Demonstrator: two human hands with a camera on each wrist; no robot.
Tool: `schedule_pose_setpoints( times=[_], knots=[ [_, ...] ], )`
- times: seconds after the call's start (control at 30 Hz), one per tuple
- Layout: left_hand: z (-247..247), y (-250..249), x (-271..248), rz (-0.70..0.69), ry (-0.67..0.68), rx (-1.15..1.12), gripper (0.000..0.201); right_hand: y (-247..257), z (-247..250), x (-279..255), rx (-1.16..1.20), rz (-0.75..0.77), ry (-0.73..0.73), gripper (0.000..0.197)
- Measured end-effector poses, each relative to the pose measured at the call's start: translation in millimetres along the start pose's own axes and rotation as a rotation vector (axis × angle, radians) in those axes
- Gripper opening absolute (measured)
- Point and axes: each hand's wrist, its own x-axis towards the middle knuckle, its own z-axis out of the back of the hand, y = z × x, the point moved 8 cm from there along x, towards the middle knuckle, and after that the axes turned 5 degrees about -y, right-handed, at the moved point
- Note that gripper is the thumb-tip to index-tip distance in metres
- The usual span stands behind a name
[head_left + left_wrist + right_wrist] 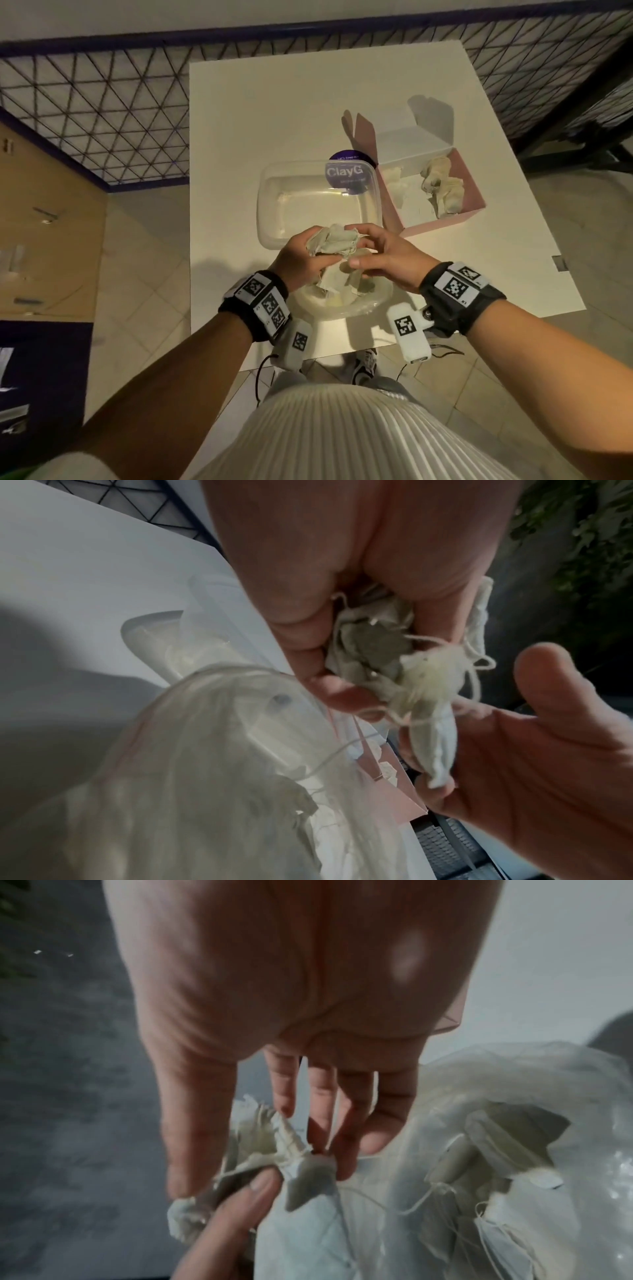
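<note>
Head view: white table (274, 120); both hands over its near edge.
- Around: clear tub (308, 202) just beyond the hands; purple disc (347, 171) behind the tub's far right corner, partly seen through the wall; open pink box (474, 209) to the right, with tea bags in it.
- Clear plastic bag (356, 301) of more tea bags directly under the hands, which hide its far part.
- Left hand (298, 257): fingers curled round the clump of tea bags (330, 241); the clump is held above the plastic bag, long axis left to right.
- Right hand (387, 260): fingertips at the clump's right end.
- Left wrist view only: single tea bag (435, 748) sticks out of the clump among tangled strings, long axis pointing at the right palm; right fingers curl under it, thumb lifted clear.
- Right wrist view: blurred; left thumb presses the clump.
</note>
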Motion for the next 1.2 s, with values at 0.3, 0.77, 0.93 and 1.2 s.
schedule_pose_setpoints(
  times=[0.3, 0.77, 0.93, 1.2],
  knots=[
    [-11, 3, -3, 0.057, 0.127, 0.056, 0.036, 25, 7, -8, -0.244, 0.297, -0.208, 0.019],
    [16, 20, -4, 0.231, -0.063, -0.071, 0.031, 7, 42, 0, 0.207, 0.090, -0.416, 0.013],
    [17, 20, -3, 0.301, -0.112, -0.182, 0.031, 4, 36, 2, 0.345, 0.040, -0.372, 0.015],
    [9, 21, -8, 0.339, -0.161, -0.397, 0.032, 2, 14, 3, 0.422, 0.005, -0.251, 0.028]
  ],
)
